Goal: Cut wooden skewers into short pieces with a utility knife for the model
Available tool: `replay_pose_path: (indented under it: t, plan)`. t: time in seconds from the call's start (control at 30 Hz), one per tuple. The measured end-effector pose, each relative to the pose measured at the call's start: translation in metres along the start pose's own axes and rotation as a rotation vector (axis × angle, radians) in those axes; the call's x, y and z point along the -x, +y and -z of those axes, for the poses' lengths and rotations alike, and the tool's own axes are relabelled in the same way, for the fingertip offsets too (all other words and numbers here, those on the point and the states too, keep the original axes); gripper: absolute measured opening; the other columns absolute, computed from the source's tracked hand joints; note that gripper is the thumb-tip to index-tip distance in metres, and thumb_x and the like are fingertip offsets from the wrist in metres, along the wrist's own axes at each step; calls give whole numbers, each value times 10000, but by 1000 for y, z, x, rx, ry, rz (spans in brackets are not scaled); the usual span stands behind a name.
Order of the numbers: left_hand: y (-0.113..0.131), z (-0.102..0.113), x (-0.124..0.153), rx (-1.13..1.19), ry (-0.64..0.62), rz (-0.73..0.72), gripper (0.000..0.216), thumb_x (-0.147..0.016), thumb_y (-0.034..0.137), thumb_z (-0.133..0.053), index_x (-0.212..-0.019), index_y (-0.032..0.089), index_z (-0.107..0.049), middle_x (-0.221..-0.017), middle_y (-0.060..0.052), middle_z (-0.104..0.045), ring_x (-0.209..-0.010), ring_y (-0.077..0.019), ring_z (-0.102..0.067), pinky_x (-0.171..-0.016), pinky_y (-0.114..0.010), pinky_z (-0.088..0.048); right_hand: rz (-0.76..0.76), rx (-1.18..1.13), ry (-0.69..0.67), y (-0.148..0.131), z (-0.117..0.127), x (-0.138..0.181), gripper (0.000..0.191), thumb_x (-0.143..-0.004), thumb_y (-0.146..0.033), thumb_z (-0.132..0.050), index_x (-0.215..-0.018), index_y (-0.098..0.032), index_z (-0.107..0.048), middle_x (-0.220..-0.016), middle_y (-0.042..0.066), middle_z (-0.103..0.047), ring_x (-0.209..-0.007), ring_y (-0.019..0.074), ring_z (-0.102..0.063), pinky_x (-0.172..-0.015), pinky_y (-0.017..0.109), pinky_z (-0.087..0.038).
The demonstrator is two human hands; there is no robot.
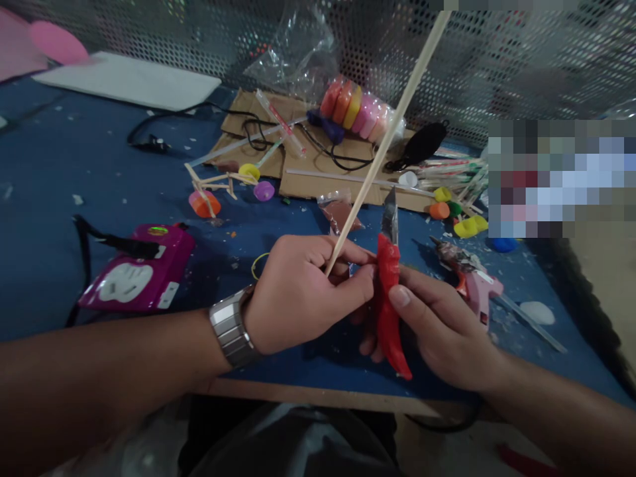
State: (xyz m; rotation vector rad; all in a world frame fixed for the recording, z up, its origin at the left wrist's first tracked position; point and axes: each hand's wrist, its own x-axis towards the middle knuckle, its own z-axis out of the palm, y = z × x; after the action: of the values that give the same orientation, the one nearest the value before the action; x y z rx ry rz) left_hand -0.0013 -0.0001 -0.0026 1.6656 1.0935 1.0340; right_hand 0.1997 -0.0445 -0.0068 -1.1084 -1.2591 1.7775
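My left hand point(303, 291), with a metal watch point(232, 326) on the wrist, is closed round the lower end of a long thin wooden stick point(387, 136) that slants up to the right. My right hand point(440, 328) grips a red-handled utility knife point(388, 298) with its short blade point(390, 222) pointing up, just right of the stick. Both hands meet above the near edge of the blue table point(74, 179).
A magenta power strip point(139, 268) lies at left. A pink glue gun point(472, 281) lies right of my hands. Cardboard point(318, 175), a sleeve of coloured bottle caps point(355, 112), loose caps, sticks, cables and a stick-and-cap model point(218, 189) lie farther back before a perforated metal wall.
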Motion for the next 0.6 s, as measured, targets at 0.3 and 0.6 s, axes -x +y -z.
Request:
replay_pose_path:
  t: [0.3,0.6]
  plan:
    - [-2,0,-1,-47,-9,-43,140,-872,199,-740,-742,194,-791,-500,76,-598,-464,-49,-489,-443,-162,-357,1,40,-71,-5,-4,7,347,-1105,-515,-624,-1230,-208,-725,-865,65,-813,-647,174,-796,-554,228,-645]
    - [-3,-1,2,113,-100,78,145,-919,261,-718,-977,152,-795,-534,33,-718,-457,-108,-637,-449,-185,-466,-77,-235,-130,-5,2,1,408,-1090,-540,-607,-1126,-176,-789,-732,75,-795,-575,214,-770,-506,277,-624]
